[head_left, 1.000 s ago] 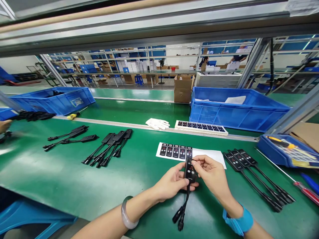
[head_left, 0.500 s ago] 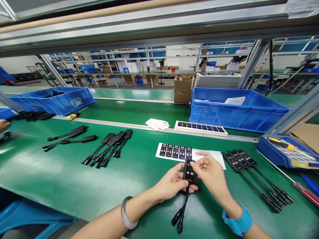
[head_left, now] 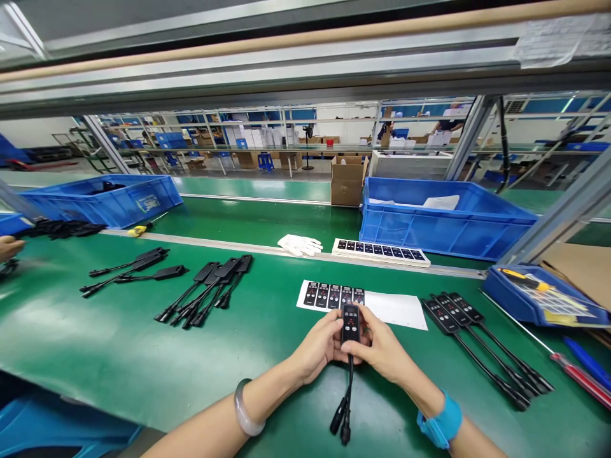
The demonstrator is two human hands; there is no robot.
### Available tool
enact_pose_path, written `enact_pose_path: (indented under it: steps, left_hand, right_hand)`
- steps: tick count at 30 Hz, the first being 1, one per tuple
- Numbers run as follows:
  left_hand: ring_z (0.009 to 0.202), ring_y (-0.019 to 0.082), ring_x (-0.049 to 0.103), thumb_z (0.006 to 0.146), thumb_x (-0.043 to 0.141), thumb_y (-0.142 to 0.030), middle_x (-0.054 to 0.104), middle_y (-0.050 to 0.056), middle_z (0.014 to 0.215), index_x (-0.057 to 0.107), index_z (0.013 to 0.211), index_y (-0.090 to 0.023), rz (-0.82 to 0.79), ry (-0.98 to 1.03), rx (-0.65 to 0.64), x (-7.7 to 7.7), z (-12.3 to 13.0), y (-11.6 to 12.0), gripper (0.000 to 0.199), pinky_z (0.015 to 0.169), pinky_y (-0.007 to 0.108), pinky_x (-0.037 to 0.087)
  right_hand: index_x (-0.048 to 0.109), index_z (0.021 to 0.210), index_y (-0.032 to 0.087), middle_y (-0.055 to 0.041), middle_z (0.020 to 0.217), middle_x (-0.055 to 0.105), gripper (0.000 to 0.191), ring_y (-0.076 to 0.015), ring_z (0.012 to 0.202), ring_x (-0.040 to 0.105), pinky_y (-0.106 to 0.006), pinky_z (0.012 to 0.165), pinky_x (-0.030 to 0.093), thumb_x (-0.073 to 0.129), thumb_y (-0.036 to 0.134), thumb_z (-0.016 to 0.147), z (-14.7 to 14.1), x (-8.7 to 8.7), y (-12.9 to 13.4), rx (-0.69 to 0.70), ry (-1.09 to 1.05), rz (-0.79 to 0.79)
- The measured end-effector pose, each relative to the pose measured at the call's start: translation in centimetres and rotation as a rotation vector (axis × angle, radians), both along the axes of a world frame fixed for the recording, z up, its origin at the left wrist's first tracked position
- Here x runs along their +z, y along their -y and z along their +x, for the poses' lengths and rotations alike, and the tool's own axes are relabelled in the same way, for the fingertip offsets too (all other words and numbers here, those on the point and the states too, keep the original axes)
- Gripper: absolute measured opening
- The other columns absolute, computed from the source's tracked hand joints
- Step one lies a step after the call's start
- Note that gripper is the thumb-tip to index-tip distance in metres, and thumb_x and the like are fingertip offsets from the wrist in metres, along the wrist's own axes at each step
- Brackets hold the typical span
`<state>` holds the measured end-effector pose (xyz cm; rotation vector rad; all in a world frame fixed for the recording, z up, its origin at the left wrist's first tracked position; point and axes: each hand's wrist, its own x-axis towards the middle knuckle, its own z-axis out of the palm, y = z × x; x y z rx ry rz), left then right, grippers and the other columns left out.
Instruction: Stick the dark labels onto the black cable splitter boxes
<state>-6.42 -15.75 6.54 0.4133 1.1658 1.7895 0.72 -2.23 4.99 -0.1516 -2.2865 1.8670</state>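
Between both hands is a black cabled controller [head_left: 351, 326] with a printed label on its face; its forked cable hangs toward me. My left hand [head_left: 321, 343] wraps its left side, thumb along the edge. My right hand [head_left: 382, 340] closes on the right side, its thumb across the lower face. Just behind them lies a white label sheet [head_left: 396, 308] with several black labels at its left end. Three labelled controllers [head_left: 453, 312] rest in a row to the right. Several more black controllers [head_left: 217, 273], without visible labels, lie to the left.
A white glove [head_left: 300, 244] and a label stack [head_left: 382, 252] lie by the metal strip. Blue bins [head_left: 443, 219] stand behind, with a small blue tray [head_left: 548, 296] and a red-handled screwdriver [head_left: 577, 375] at right. Another person's hand [head_left: 9, 248] shows at far left.
My right hand has come down from the controller's upper face to grip its right side and lower face. The controller has shifted slightly left, and the view has tilted up a little.
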Motion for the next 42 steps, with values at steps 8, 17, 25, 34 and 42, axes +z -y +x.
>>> enact_pose_path:
  steps: [8,17,25,34,42]
  left_hand:
    - [0.063,0.018,0.066,0.081,0.057,-0.049,0.064,0.007,0.082,0.039,0.107,-0.017,-0.083,-0.231,0.012,-0.6,0.1,-0.4,0.045,0.06,0.029,0.053]
    - [0.089,0.019,0.064,0.086,0.045,-0.055,0.063,0.01,0.103,0.03,0.132,-0.021,0.061,-0.069,0.011,-0.8,0.1,-0.7,0.059,0.081,0.035,0.051]
    - [0.126,0.024,0.04,0.09,0.042,-0.033,0.044,0.008,0.136,0.046,0.127,-0.025,-0.388,-1.398,-0.02,-0.9,-1.8,1.0,0.038,0.108,0.046,0.031]
    - [0.133,0.036,0.025,0.091,0.043,-0.032,0.035,0.018,0.141,0.042,0.133,-0.016,-0.93,-1.681,-0.107,-1.2,-2.0,0.6,0.045,0.105,0.059,0.025]
    - [0.13,0.035,0.032,0.09,0.043,-0.029,0.04,0.016,0.138,0.046,0.129,-0.019,-0.942,-1.703,-0.154,-0.3,-0.5,0.4,0.04,0.105,0.058,0.027]
  right_hand:
    - [0.051,0.123,0.019,-0.0072,0.109,0.061,0.038,-0.0223,0.099,0.057,-0.038,0.091,0.044,0.042,0.038,0.092,-0.4,-0.2,-0.1,-0.021,-0.112,0.095]
    - [0.026,0.142,0.02,-0.0123,0.123,0.048,0.062,-0.0255,0.113,0.047,-0.039,0.094,0.044,0.05,0.028,0.086,-0.2,-0.1,0.2,-0.165,-0.177,0.533]
    - [0.047,0.123,-0.007,-0.0238,0.102,0.051,0.043,-0.0314,0.092,0.056,-0.04,0.081,0.048,0.039,-0.001,0.081,0.8,1.5,-5.9,-0.472,0.45,1.275]
    - [0.06,0.106,0.003,-0.0226,0.096,0.053,0.036,-0.0352,0.09,0.056,-0.039,0.065,0.047,0.035,-0.004,0.08,2.6,2.6,-9.0,-0.568,0.619,1.423]
    - [0.059,0.114,0.013,-0.0141,0.1,0.056,0.031,-0.0274,0.093,0.054,-0.038,0.079,0.046,0.042,0.011,0.089,-0.4,-0.5,-8.9,-0.379,0.079,1.131]
